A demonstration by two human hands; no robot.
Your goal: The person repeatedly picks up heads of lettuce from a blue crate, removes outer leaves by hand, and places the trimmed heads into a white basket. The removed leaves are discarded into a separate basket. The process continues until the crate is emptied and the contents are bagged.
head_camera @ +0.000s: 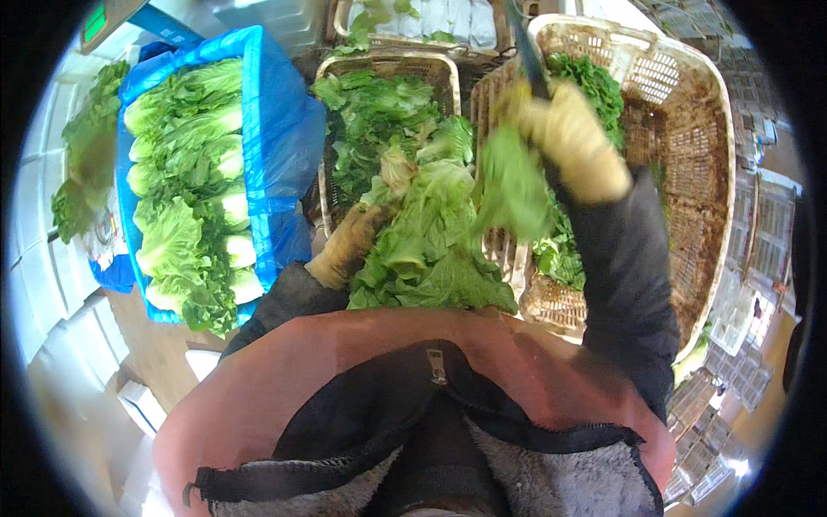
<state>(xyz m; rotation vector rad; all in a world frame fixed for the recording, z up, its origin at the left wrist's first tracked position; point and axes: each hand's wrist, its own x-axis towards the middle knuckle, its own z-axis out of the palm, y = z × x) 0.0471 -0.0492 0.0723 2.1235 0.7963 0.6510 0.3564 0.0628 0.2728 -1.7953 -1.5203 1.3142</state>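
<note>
A large head of leafy lettuce (439, 226) lies against my apron, its browned base end pointing away from me. My left hand (352, 242), in a tan glove, is closed on it near that end. My right hand (575, 142), gloved and blurred, is raised at the right with a dark, long tool (526, 48), perhaps a knife, sticking up from it. A loose green leaf (510, 187) hangs blurred beneath the right hand; whether the fingers hold it is hard to tell.
A crate lined with blue plastic (252, 129) holds rows of lettuce (187, 181) at left. Ahead, a dirty plastic crate (387, 59) holds loose leaves (381, 116). A big soiled crate (698, 194) with greens stands at right, beyond my sleeve. Another crate with pale packs (433, 22) is at the top.
</note>
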